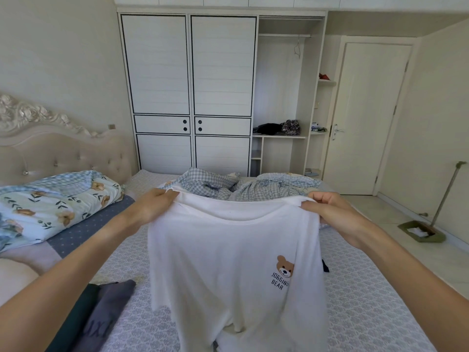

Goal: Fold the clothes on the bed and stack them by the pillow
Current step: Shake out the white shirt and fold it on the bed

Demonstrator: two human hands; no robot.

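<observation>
White cotton fills the middle of the view: a white T-shirt (236, 262) hangs in the air above the bed (368, 313), held up by its shoulders so that the body of it drapes straight down toward the patterned grey bedspread. A small bear print (285, 268) with the words "JOGGING BEAR" sits on the chest at the right of the picture. The left hand (154, 203) pinches the shirt's one shoulder, thumb and fingers curled over the fabric edge; the right hand (327, 209) grips the other shoulder the same way, fingers bent round a bunch of cloth. Both forearms reach forward, well apart, and the neckline sags a little between them. At the lower left, on the bed, lies a dark folded pile (101, 316) — a dark green piece beside a grey one with pale lettering. Farther left, near the tufted headboard (66, 153), rests a floral pillow (55, 201). Behind the shirt a blue checked quilt (243, 186) lies crumpled across the far side of the bed. A white wardrobe (190, 85) stands against the back wall, its right section open with some clothes on a shelf — and a closed door (368, 115) is at the right, with a dustpan (421, 231) on the floor near it.
</observation>
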